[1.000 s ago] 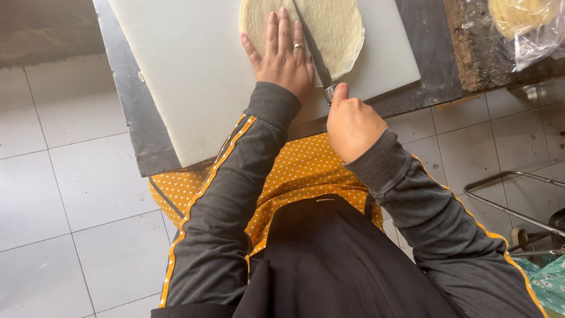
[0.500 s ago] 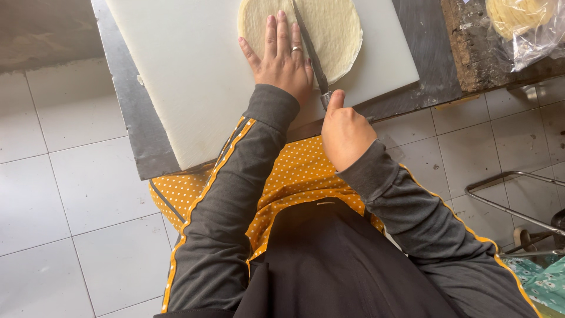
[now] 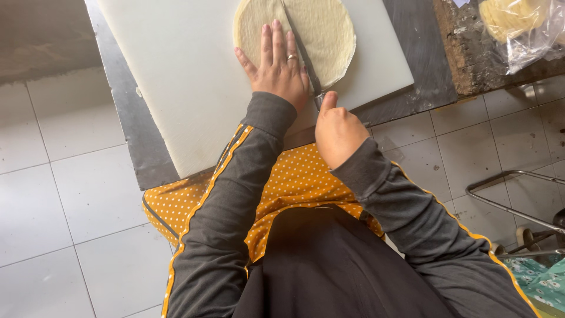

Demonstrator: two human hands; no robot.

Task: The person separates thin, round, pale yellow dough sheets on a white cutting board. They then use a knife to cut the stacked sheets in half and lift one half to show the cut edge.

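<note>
White floor tiles [image 3: 59, 200] are showing on both sides of a grey metal bench [image 3: 132, 141], which is carrying a large white cutting board [image 3: 176, 82]. On the far part of the board a pale round flatbread [image 3: 326, 35] is lying flat. The left hand [image 3: 276, 68] is resting released on the flatbread's left half, fingers spread and pressing down, a ring on one finger. The right hand [image 3: 336, 126] is clenching the handle of a knife [image 3: 303, 53], whose blade is lying across the flatbread beside the left hand's fingers. At the far right, a clear plastic bag [image 3: 521, 26] holding more pale rounds is sitting on a dark worn surface.
</note>
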